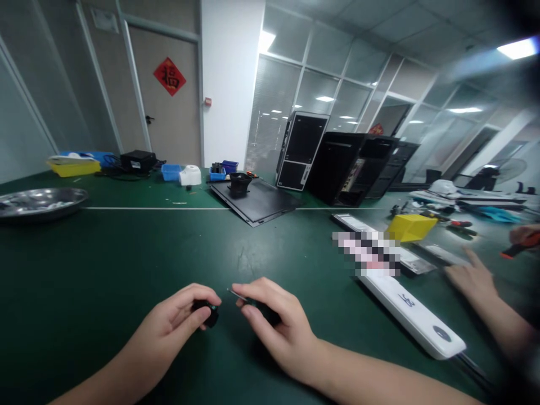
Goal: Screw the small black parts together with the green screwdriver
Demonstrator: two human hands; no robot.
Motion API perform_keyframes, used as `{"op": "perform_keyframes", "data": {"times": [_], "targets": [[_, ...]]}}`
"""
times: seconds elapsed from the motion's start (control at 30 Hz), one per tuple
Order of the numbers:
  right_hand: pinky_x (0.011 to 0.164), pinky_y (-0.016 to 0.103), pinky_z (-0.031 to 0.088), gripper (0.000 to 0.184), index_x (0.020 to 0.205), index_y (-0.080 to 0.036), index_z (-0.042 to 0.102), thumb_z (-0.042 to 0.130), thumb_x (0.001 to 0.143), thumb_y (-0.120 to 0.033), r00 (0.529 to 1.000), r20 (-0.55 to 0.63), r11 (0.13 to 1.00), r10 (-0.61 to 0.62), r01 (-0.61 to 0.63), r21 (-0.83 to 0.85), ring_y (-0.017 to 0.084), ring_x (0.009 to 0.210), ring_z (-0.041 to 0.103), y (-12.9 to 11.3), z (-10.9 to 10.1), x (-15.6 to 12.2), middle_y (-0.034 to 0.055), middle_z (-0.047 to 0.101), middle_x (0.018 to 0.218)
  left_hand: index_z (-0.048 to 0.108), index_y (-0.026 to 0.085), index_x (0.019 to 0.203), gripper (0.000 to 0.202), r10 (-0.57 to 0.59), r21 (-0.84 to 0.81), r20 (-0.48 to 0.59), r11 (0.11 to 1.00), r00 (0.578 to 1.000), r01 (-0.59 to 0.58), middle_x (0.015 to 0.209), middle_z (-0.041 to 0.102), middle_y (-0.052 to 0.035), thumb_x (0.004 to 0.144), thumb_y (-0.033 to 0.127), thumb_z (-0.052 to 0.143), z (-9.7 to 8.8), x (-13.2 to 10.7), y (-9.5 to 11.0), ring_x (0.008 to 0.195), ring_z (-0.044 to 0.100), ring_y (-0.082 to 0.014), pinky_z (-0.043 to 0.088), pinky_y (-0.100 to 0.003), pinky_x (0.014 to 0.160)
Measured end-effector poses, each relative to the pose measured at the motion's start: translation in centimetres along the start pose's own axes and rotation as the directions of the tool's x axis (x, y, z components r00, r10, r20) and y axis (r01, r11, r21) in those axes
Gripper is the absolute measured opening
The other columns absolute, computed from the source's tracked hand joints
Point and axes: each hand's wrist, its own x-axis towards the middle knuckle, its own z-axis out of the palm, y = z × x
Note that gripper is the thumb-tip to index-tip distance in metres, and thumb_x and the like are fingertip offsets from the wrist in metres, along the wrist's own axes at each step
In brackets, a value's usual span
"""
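While the left hand (169, 320) pinches a small black part (211, 315) between thumb and fingers, the right hand (278, 320) is in a narrow pinch on a thin metal pin (236, 294). A dark shape sits under the right fingers, partly hidden, can't tell what it is. The pin points left from the right grip, tip right by the black part, can't tell if touching. Both hands are low over a green work mat (84, 292), close together, not touching each other.

Right of the right hand: a white power strip (411, 315) lying at an angle, its far end under a pixelated patch (367, 253). Past that a yellow box (411, 228). Further right, a co-worker's hand (470, 281) rests open on the mat, and a second hand (523, 233) of theirs grips an orange-handled tool (517, 247).

Well ahead of the grip: a black flat panel (257, 205) with a black funnel-shaped piece (239, 183) on it, blue bins (171, 172) behind. Ahead and left, a steel tray (40, 202). Ahead and right, black computer cases (299, 151).
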Motion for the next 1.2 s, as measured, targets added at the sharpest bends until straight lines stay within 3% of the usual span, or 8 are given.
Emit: {"op": "perform_keyframes", "data": {"times": [0.13,0.3,0.53,0.73,0.83,0.93,1.1,1.2], "targets": [[0.079,0.031,0.054,0.042,0.132,-0.023,0.058,0.052,0.093,-0.007,0.998,0.026,0.999,-0.049,0.049,0.003,0.017,0.088,0.064,-0.1,-0.2,0.0,0.0069,0.067,0.098,0.061,0.025,0.096,0.019,0.085,0.175,0.157,0.978,0.984,-0.113,0.085,0.064,0.0001,0.097,0.026,0.042,0.5,-0.3,0.4,0.078,0.061,-0.0184,0.049,-0.027,0.072],[0.077,0.03,0.054,0.036,0.127,-0.02,0.062,0.054,0.094,-0.01,0.997,0.064,0.999,0.034,-0.034,0.0,0.016,0.086,0.064,0.4,-0.1,0.1,0.0073,0.067,0.096,0.059,0.023,0.094,0.022,0.166,0.331,0.268,0.909,0.949,-0.252,0.094,0.064,-0.0031,0.097,0.02,0.038,0.8,-0.4,0.9,0.091,0.058,-0.0211,0.047,-0.032,0.083],[0.083,0.03,0.052,0.035,0.129,-0.023,0.057,0.053,0.095,-0.014,0.994,0.03,0.994,0.108,-0.108,0.005,0.015,0.09,0.063,0.5,0.2,-0.1,0.0052,0.066,0.101,0.064,0.026,0.108,0.03,0.24,0.397,0.275,0.853,0.931,-0.337,0.118,0.062,-0.006,0.098,0.015,0.037,0.8,-0.2,0.7,0.113,0.052,-0.0245,0.043,-0.037,0.098],[0.082,0.029,0.05,0.047,0.136,-0.025,0.039,0.055,0.092,-0.016,0.979,-0.109,0.985,0.175,-0.174,0.018,0.015,0.087,0.061,0.6,0.4,-0.5,0.003,0.061,0.097,0.062,0.024,0.106,0.027,0.233,0.389,0.144,0.88,0.962,-0.272,0.107,0.064,-0.006,0.098,0.018,0.037,0.7,-0.6,1.3,0.103,0.057,-0.0227,0.046,-0.036,0.093],[0.067,0.024,0.05,0.036,0.123,-0.023,0.052,0.06,0.088,-0.017,0.963,0.001,0.961,0.27,-0.27,-0.058,0.013,0.072,0.061,0.3,0.3,-0.2,-0.0001,0.063,0.084,0.062,0.023,0.1,0.017,0.177,0.403,0.115,0.891,0.978,-0.208,0.099,0.063,-0.0051,0.096,0.024,0.046,0.6,-0.8,1.7,0.096,0.058,-0.0232,0.048,-0.035,0.087],[0.069,0.024,0.049,0.021,0.105,-0.023,0.066,0.062,0.086,-0.015,0.92,0.189,0.932,0.343,-0.309,-0.19,0.014,0.075,0.065,-0.3,0.1,0.2,-0.0001,0.071,0.088,0.062,0.023,0.101,0.014,0.081,0.386,0.118,0.915,0.99,-0.121,0.095,0.062,-0.0037,0.094,0.029,0.052,0.4,-0.6,1.7,0.089,0.059,-0.022,0.049,-0.033,0.08],[0.068,0.026,0.049,0.034,0.106,-0.022,0.07,0.08,0.074,-0.024,0.843,0.349,0.887,0.409,-0.279,-0.367,0.019,0.077,0.069,-0.7,0.0,0.5,0.0027,0.074,0.093,0.061,0.024,0.105,0.033,0.057,0.393,0.188,0.911,0.981,-0.128,0.103,0.061,-0.0043,0.078,0.038,0.074,0.2,-0.3,1.2,0.097,0.056,-0.0264,0.048,-0.034,0.082],[0.066,0.026,0.049,0.028,0.103,-0.021,0.071,0.079,0.077,-0.025,0.834,0.375,0.883,0.405,-0.251,-0.396,0.02,0.076,0.07,-0.3,0.1,0.5,0.0036,0.075,0.092,0.062,0.024,0.101,0.027,0.075,0.406,0.207,0.9,0.975,-0.156,0.102,0.062,-0.0042,0.078,0.031,0.074,0.4,-0.4,1.2,0.097,0.056,-0.0269,0.048,-0.034,0.082]]}}
